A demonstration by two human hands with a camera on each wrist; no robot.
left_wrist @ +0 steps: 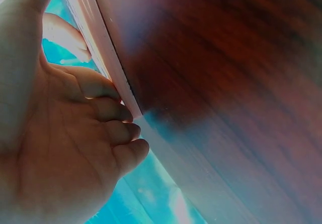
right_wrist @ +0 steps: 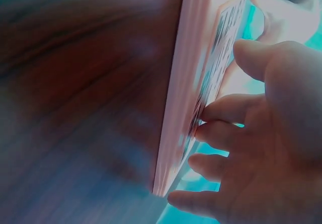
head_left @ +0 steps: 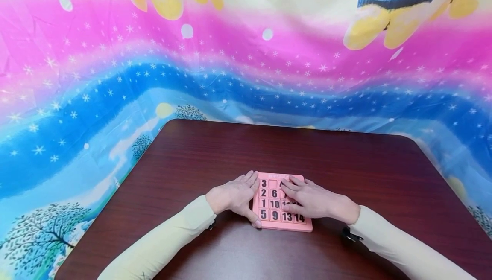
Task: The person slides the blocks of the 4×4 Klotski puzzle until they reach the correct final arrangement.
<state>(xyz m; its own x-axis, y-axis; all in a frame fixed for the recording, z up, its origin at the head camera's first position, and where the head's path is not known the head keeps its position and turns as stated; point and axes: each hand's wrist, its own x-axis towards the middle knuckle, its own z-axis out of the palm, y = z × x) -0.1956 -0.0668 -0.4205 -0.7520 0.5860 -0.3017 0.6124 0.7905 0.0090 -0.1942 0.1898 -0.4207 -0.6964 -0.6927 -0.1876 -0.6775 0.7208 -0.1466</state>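
Note:
A pink sliding number puzzle [head_left: 274, 210] lies flat on the table, with black numbers on its square tiles. A gap shows in its top row, right of the 3. Along the puzzle's left edge rests my left hand [head_left: 238, 194], fingers extended towards the far corner and thumb at the near corner. My right hand [head_left: 313, 199] reaches over from the right, its spread fingers above the right-hand tiles and hiding several of them. In the right wrist view, the index fingertip [right_wrist: 211, 112] is at the tile face; exact contact is hard to tell.
The dark brown wooden table [head_left: 215, 156] has rounded far corners. Behind it hangs a colourful cloth [head_left: 246, 66] with pink and blue bands, snowflakes and cartoon figures. Pale sleeves [head_left: 165, 237] cover both forearms, and a dark strap [head_left: 351, 234] shows at the right wrist.

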